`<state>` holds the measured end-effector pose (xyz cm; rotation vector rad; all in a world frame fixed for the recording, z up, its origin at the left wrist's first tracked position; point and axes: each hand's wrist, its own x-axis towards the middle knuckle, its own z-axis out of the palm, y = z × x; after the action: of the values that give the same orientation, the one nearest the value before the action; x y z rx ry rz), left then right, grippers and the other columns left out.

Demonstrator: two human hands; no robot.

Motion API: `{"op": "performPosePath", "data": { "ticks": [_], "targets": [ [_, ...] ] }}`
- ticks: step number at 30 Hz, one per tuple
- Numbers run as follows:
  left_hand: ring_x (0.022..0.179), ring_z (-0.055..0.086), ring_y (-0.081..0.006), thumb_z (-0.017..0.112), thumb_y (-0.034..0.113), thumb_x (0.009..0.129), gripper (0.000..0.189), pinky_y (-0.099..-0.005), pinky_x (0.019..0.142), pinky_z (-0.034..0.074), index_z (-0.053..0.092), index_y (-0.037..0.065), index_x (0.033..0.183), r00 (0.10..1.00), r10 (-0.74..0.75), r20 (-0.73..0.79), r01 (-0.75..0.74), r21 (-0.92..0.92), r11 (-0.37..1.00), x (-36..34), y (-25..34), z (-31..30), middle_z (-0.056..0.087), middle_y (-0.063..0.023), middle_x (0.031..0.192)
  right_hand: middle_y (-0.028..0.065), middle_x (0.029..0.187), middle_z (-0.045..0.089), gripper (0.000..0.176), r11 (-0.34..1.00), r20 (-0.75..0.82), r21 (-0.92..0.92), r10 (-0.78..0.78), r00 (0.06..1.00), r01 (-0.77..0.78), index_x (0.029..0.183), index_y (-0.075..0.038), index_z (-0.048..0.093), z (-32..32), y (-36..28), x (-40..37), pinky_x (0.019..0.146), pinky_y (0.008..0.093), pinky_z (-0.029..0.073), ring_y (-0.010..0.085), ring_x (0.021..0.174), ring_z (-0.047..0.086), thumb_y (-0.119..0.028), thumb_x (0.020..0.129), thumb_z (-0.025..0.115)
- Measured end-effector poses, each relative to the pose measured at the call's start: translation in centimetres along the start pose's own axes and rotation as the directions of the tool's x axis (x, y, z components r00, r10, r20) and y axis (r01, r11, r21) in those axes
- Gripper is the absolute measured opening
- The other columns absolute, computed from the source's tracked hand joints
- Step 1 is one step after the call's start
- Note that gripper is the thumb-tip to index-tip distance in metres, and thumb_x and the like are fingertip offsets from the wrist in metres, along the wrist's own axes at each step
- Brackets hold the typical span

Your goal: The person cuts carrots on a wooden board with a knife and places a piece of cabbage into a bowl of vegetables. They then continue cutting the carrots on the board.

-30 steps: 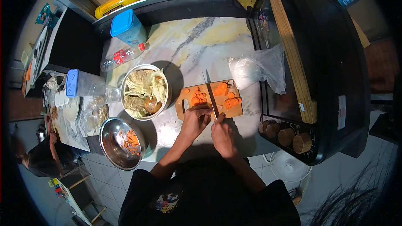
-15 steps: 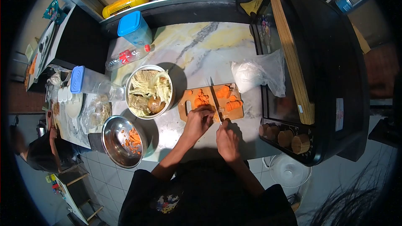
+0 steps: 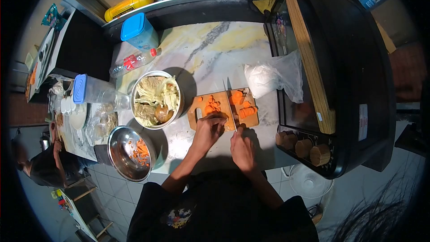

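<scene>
My right hand (image 3: 242,150) is wrapped round the handle of a knife (image 3: 230,103), its blade pointing away from me over the wooden cutting board (image 3: 193,117). On the board's left half, my left hand (image 3: 207,133) has its fingers curled together close to the blade; whatever they pinch is hidden. Cut carrot pieces (image 3: 213,105) lie just beyond those fingers. To the right of the blade are more carrot pieces (image 3: 247,112), some in thick rounds. A steel bowl (image 3: 117,152) at the left holds small carrot bits (image 3: 141,153).
A white bowl of cabbage leaves (image 3: 152,90) stands left of the board. A plastic bag of white powder (image 3: 262,79) touches the board's far right side, beside a black oven (image 3: 354,85). A plastic bottle (image 3: 130,62) lies farther back. Another person (image 3: 45,163) is at far left.
The whole view has shifted slightly. Both hands stay at the board, and the knife blade has moved only a little. The carrot pieces look much the same.
</scene>
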<state>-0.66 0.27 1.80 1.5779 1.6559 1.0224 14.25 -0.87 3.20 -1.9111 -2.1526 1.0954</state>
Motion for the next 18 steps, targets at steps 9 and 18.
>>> {"op": "performPosePath", "data": {
  "ticks": [9,18],
  "targets": [
    [0.068,0.068,-0.0266,0.064,-0.010,0.076,0.018,-0.0308,0.062,0.052,0.070,-0.005,0.093,0.996,-0.093,-0.001,0.093,-0.075,0.993,0.1,-0.2,0.1,0.069,-0.0186,0.081,0.0311,0.069,0.058,0.026,0.995,-0.046,0.087,-0.053,0.998,0.057,0.111,0.005,0.046,0.8,-0.5,-0.2,0.065,0.0585,0.044,0.0517,0.070,0.057,-0.018,0.098,0.044],
    [0.072,0.067,-0.0234,0.065,-0.006,0.079,0.015,-0.0309,0.067,0.052,0.070,-0.004,0.093,0.984,-0.165,0.067,0.169,-0.062,0.984,0.1,-0.4,0.0,0.069,-0.0170,0.086,0.0307,0.067,0.058,0.025,0.988,-0.049,0.121,-0.090,0.995,0.095,0.108,0.007,0.046,1.3,-0.1,0.3,0.063,0.0583,0.044,0.0510,0.069,0.058,-0.016,0.097,0.044]
  ]
}}
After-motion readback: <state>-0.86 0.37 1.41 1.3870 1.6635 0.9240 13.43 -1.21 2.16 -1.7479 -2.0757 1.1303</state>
